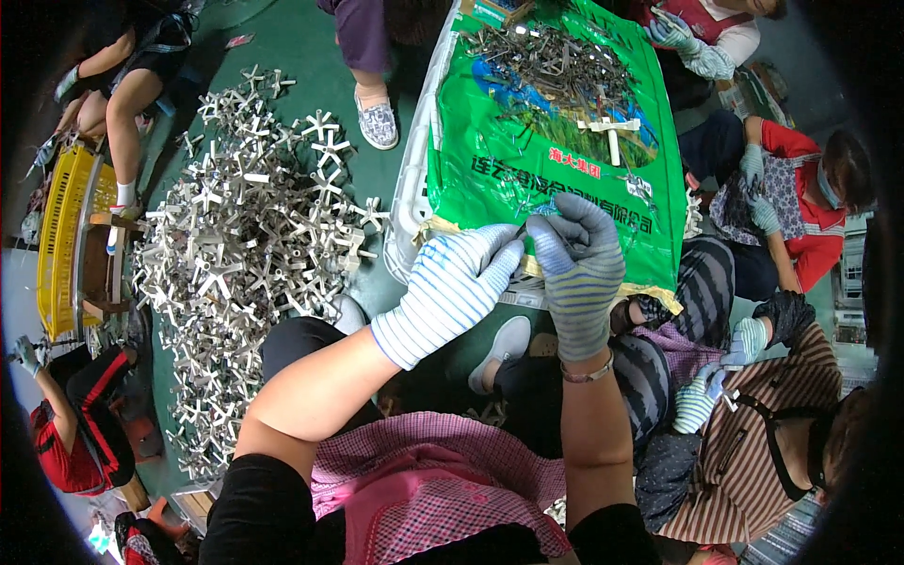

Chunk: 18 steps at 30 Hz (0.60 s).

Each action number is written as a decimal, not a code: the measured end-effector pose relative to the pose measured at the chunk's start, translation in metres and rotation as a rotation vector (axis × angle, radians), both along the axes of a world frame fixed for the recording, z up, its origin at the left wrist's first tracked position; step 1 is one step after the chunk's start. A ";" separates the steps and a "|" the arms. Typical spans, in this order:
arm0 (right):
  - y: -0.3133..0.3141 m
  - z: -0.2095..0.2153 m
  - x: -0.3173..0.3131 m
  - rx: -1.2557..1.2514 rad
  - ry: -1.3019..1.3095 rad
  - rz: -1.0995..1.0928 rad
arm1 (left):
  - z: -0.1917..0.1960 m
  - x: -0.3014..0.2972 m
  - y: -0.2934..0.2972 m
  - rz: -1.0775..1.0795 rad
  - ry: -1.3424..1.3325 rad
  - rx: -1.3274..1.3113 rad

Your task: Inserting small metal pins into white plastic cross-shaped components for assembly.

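Observation:
My left hand (446,290), in a white glove with blue stripes, is closed in a pinch. Facing it, my right hand (582,287) wears a greyer striped glove, its thumb and fingers bent together. A small dark piece shows at the left fingertips, too small to name. Both hands are over the near edge of a green printed sack (556,160) spread on a white crate (414,169). On the sack's far part lies a heap of small dark metal pieces (556,66). A pale cross-shaped part (612,132) rests nearer, on the sack.
A large pile of pale star-shaped parts (250,235) covers the green floor at left. A yellow plastic basket (71,235) stands beyond it. Co-workers sit around; one in a striped top (772,424) is close at my right, another in red (815,188) farther off.

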State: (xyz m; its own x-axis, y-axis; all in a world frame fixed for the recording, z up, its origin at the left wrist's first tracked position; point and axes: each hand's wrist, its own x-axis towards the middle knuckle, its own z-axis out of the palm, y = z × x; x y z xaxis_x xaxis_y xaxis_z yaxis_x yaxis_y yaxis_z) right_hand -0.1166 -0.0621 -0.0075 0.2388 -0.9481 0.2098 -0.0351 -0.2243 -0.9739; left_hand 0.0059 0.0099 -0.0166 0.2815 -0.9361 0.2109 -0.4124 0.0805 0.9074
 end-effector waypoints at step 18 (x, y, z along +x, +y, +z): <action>-0.006 -0.005 -0.013 -0.243 0.206 0.073 | 0.002 0.000 0.000 -0.224 0.152 0.120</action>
State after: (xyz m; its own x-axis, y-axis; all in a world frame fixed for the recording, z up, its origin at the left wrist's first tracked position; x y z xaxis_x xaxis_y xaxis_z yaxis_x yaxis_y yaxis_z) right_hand -0.1293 -0.0683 -0.0122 0.3654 -0.8550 0.3682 -0.2014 -0.4588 -0.8654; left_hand 0.0061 0.0097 -0.0148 0.0848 -0.9942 0.0660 -0.2548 0.0424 0.9661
